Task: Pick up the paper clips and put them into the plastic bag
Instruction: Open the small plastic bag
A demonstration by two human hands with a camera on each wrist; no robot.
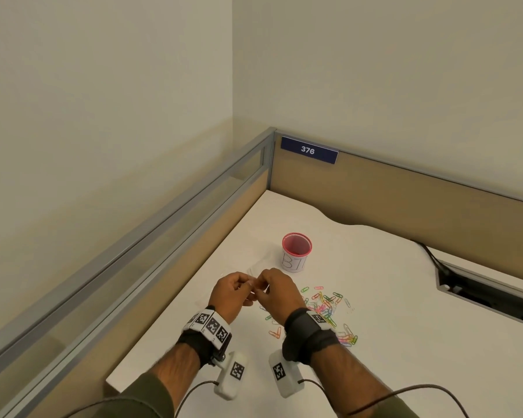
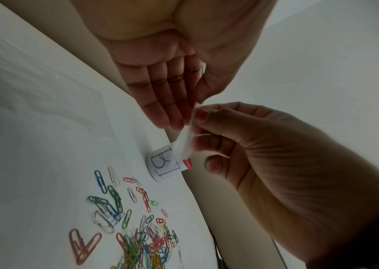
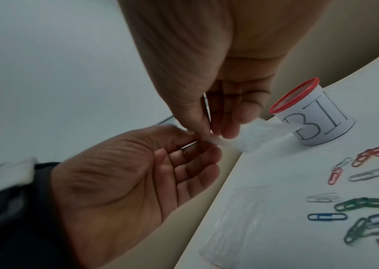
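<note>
The bag (image 2: pixel 185 143) is held up in the air between the two hands, above the near-left part of the desk (image 1: pixel 390 297), a little in front of the cup (image 1: pixel 296 252). It is thin, clear plastic, so it shows only as a pale, crumpled strip; whether its mouth is open I cannot tell. The left hand (image 1: pixel 228 297) pinches one edge of it between thumb and forefinger, the other fingers lying loosely straight. The right hand (image 1: pixel 277 289) pinches the other edge with curled fingers, and the fingertips of both hands almost touch. The clips (image 1: pixel 325 309) lie on the desk just right of the hands and partly under the right wrist. They are a loose, scattered heap in many colours: red, green, blue, orange, yellow and clear ones, some hooked together in short chains. A second flat clear bag (image 3: pixel 234 223) lies on the desk near the left edge, beside the clips. To the right of the heap and behind the cup the white top is bare, so there is room to move there. The left edge of the desk runs close beside the left hand, along a low partition (image 1: pixel 133 251) with a grey metal rail. The cup has a red mesh rim and a white paper label with hand-drawn letters. In the far corner a blue plate (image 1: pixel 309 150) reads 376, and at the right a black cable (image 1: pixel 432 257) goes to a slot in the desk. The walls are plain and pale.
</note>
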